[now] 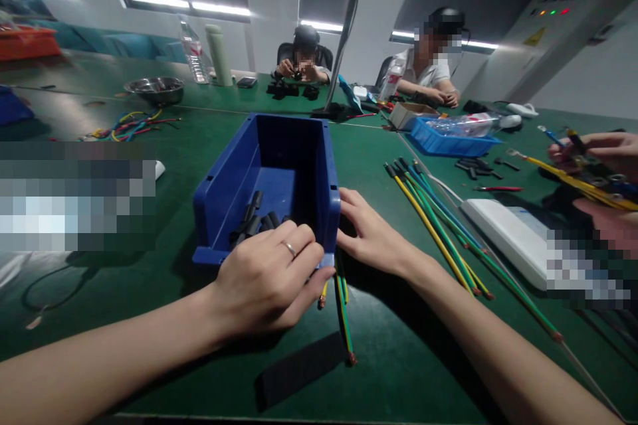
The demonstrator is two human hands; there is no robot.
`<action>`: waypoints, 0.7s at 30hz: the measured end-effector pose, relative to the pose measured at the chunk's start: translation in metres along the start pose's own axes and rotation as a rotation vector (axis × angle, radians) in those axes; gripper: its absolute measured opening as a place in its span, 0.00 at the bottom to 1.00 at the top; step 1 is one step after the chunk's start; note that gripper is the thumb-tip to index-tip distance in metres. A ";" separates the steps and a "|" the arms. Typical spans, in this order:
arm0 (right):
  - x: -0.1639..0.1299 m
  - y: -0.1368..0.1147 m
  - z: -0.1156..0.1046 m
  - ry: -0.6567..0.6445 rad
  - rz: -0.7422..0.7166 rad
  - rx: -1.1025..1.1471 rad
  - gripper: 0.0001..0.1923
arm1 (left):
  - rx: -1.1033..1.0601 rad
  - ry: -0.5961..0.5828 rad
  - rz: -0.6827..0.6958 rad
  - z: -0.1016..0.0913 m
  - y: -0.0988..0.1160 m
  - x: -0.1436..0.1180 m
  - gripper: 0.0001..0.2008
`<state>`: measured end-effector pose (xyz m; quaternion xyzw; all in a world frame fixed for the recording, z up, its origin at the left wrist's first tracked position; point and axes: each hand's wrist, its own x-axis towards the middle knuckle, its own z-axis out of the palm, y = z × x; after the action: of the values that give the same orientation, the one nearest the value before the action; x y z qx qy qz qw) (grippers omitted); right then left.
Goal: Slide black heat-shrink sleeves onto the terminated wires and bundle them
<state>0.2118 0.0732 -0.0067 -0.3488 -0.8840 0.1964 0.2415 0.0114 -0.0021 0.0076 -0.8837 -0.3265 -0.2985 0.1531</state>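
Note:
A dark blue plastic bin (pixel 208 202) stands on the green table, with several short black tubes (pixel 252 212) inside near its front. My left hand (pixel 272 272), wearing a ring, is closed over the bin's front right edge, the thumb on the outside. Its fingertips are hidden behind the front lip. My right hand (pixel 366 229) lies against the bin's right wall, thumb and forefinger apart; the fingertips are partly hidden. Green-yellow wires (pixel 345 319) with bare copper ends stick out by the bin's right side. A flat black strip (pixel 302 372) lies in front.
On the right lie several yellow, green and blue wires (pixel 433 226), a white power strip (pixel 503 239) and a light blue tray (pixel 448 139). A co-worker's hand (pixel 603 146) holds cables there. Loose wires (pixel 134 126) and a metal bowl (pixel 157 89) are at left. Two people sit across the table.

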 end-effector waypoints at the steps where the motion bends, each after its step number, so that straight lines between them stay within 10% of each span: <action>1: 0.000 0.003 0.000 -0.050 -0.025 -0.019 0.18 | -0.002 0.002 0.000 0.000 -0.001 0.000 0.12; 8: 0.000 0.015 0.008 -0.125 -0.015 -0.115 0.23 | -0.080 0.292 0.094 -0.017 0.009 -0.006 0.06; 11: 0.001 0.017 0.012 -0.082 -0.016 -0.126 0.23 | -0.180 0.048 0.094 -0.028 0.030 -0.008 0.22; 15: 0.000 0.019 0.014 -0.050 -0.010 -0.128 0.22 | -0.136 -0.327 0.010 -0.030 0.047 -0.013 0.19; 21: 0.001 0.020 0.012 -0.054 -0.013 -0.125 0.22 | -0.342 -0.311 0.212 -0.031 0.030 -0.014 0.04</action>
<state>0.2146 0.0847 -0.0266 -0.3518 -0.9031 0.1485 0.1966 0.0097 -0.0460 0.0206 -0.9613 -0.1966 -0.1920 -0.0201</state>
